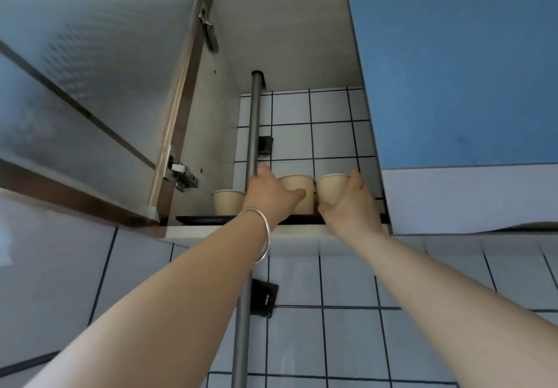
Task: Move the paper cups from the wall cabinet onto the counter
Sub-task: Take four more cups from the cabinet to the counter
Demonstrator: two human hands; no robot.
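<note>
Head view looks up into an open wall cabinet (pixel 290 55). 3 beige paper cups stand upright in a row on a dark tray (pixel 196 220) on the cabinet's bottom shelf. Left cup (pixel 227 201) stands alone near the left wall, untouched. Middle cup (pixel 297 188) and right cup (pixel 330 186) sit side by side, rims touching or nearly so.

Left hand (pixel 268 192) reaches in, fingers wrapped behind the middle cup, thumb across its front, grasping it. A silver bangle (pixel 262 230) is on the left wrist. Right hand (pixel 351 203) grasps the right cup, fingers up its right side, thumb under its lower front. Both cups appear to be on the tray still; cannot tell whether either is lifted.

A grey pipe (pixel 252 152) runs vertically through the cabinet, just left of the left hand, and continues down the tiled wall (pixel 347 297) below. Frosted glass door (pixel 90 85) is swung open at left, with 2 hinges on its frame. A closed blue door (pixel 459 70) is at right. Back of the cabinet shows white tiles with dark grout. Counter not in view.
</note>
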